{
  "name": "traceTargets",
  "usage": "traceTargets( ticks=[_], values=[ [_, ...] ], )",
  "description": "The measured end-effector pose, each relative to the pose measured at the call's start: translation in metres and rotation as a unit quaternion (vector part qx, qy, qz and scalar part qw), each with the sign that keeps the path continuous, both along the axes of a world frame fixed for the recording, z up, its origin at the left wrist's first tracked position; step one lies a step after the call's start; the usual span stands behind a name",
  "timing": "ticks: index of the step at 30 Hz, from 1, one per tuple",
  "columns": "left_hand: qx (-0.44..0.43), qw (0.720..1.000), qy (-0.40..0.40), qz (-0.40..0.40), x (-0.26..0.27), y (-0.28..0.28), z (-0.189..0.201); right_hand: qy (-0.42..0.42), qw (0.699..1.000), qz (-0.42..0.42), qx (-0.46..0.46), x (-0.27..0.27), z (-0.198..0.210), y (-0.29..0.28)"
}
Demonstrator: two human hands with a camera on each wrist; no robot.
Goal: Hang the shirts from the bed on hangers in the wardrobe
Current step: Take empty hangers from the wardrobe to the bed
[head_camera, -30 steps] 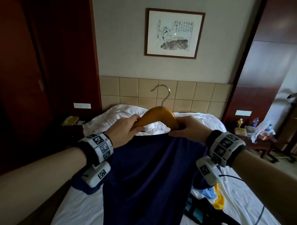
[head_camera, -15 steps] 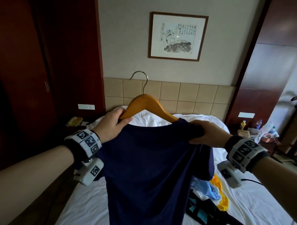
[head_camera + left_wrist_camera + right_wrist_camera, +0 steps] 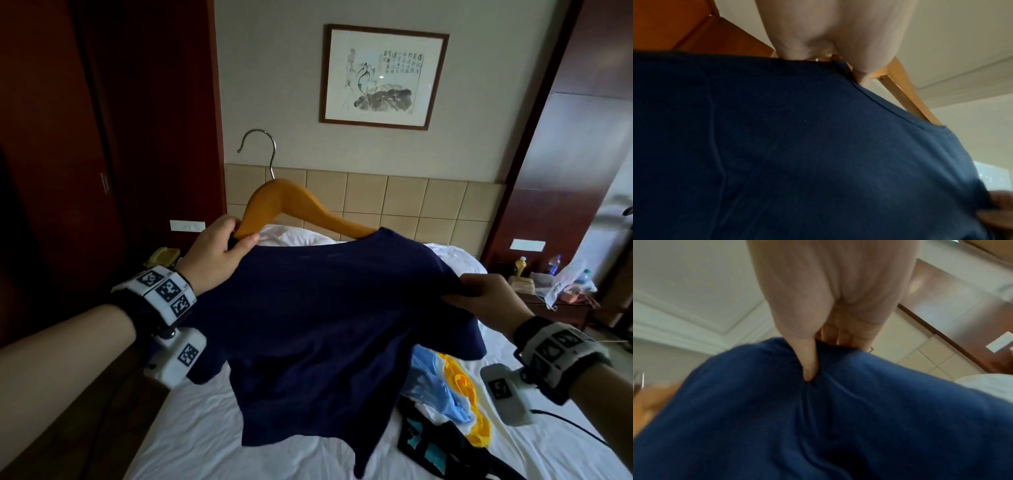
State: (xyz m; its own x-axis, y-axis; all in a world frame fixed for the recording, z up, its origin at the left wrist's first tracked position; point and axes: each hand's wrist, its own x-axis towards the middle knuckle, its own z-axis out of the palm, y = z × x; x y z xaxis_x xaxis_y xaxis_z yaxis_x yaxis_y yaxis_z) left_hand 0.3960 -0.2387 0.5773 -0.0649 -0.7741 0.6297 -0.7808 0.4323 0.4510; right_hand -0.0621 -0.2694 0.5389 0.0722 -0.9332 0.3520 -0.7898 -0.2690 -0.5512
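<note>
Now my left hand (image 3: 219, 255) grips the left end of the hanger (image 3: 291, 209), fingers curled round the wood and the shirt's (image 3: 329, 325) collar edge. My right hand (image 3: 486, 301) pinches the shirt's right shoulder, thumb pressed into the cloth. So the shirt hangs in the air above the bed (image 3: 191, 435), its right side over the hanger, beside other clothes (image 3: 445, 404).

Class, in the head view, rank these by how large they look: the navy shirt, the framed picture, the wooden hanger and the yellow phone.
1. Navy shirt, though nearness to the camera enlarges it.
2. Framed picture.
3. Wooden hanger, partly hidden inside the shirt, so unsure against the picture.
4. Yellow phone, smallest.
</note>
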Motion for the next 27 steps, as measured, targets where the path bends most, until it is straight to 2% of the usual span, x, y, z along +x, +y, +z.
traceTargets(
  ticks=[1,3,4,8,12,16,20,23,27],
  values=[
    [0.0,1.0,-0.005,0.0,0.0,-0.001,0.001,0.058,0.998,0.013,0.032,0.003,-0.001,0.001],
    [-0.002,0.999,-0.034,-0.01,0.0,-0.002,0.0,0.189,0.975,0.034,0.112,0.012,0.001,0.004],
    [-0.003,0.999,-0.046,-0.016,0.0,-0.003,-0.001,0.201,0.972,0.041,0.117,0.014,0.006,0.005],
    [-0.009,0.999,-0.042,-0.019,0.005,-0.004,-0.002,0.038,0.992,0.113,0.041,0.028,0.035,0.014],
    [-0.004,0.999,-0.036,-0.019,0.008,-0.002,-0.004,0.011,0.984,0.173,-0.03,0.075,0.059,0.029],
    [-0.002,0.999,-0.028,-0.034,0.008,0.004,-0.005,0.075,0.974,0.202,-0.071,0.119,0.073,0.027],
    [0.004,0.999,-0.036,-0.027,0.012,0.017,-0.008,0.114,0.971,0.18,-0.109,0.131,0.076,0.022],
    [0.006,0.999,-0.03,-0.017,0.022,0.026,-0.011,0.143,0.945,0.239,-0.173,0.134,0.067,0.027],
    [0.023,0.999,-0.041,-0.023,0.032,0.031,-0.015,0.214,0.903,0.266,-0.26,0.145,0.054,0.026]
  ],
)
